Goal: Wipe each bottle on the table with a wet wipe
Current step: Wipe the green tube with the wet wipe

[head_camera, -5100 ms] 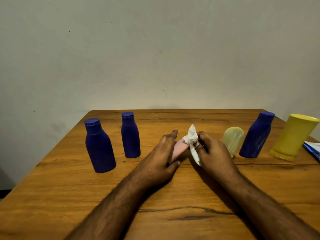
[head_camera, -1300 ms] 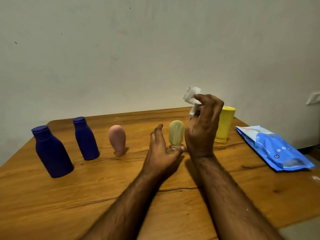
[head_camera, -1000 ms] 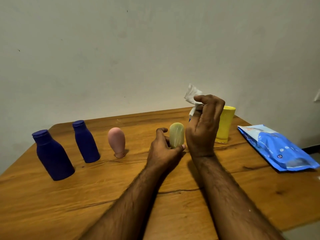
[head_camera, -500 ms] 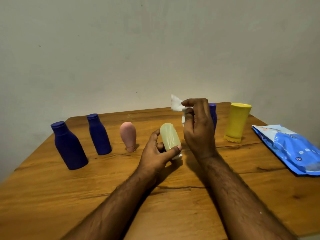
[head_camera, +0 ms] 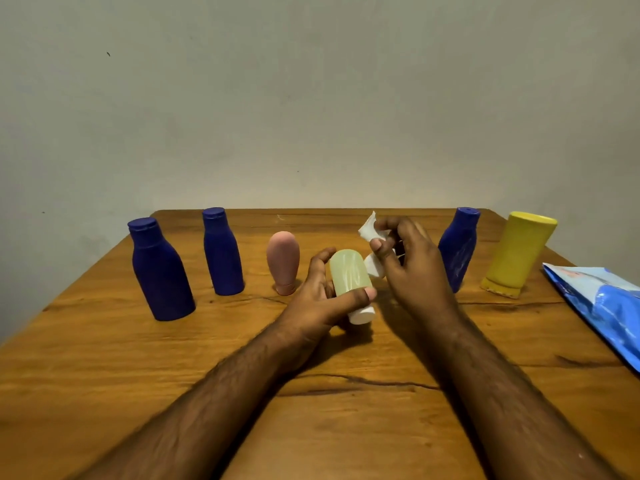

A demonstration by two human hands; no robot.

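Observation:
My left hand (head_camera: 320, 303) grips a small translucent yellow-green bottle (head_camera: 349, 275) with a white cap, lifted off the wooden table (head_camera: 104, 358) and tilted cap-down. Just right of it, my right hand (head_camera: 412, 268) pinches a crumpled white wet wipe (head_camera: 372, 249) close to the bottle's upper side. On the table stand two dark blue bottles (head_camera: 159, 271) (head_camera: 221, 252) at the left, a pink bottle (head_camera: 283, 261) beside them, a third blue bottle (head_camera: 457, 249) and a yellow bottle (head_camera: 517, 254) at the right.
A blue wet-wipe pack (head_camera: 602, 306) lies flat by the table's right edge. A plain wall rises behind the table's far edge. The bottles stand in a row across the far half of the table.
My left hand has picked the yellow-green bottle off the table and drawn it nearer, tilting it. My right hand has come down with the wipe beside it. The camera has swung left.

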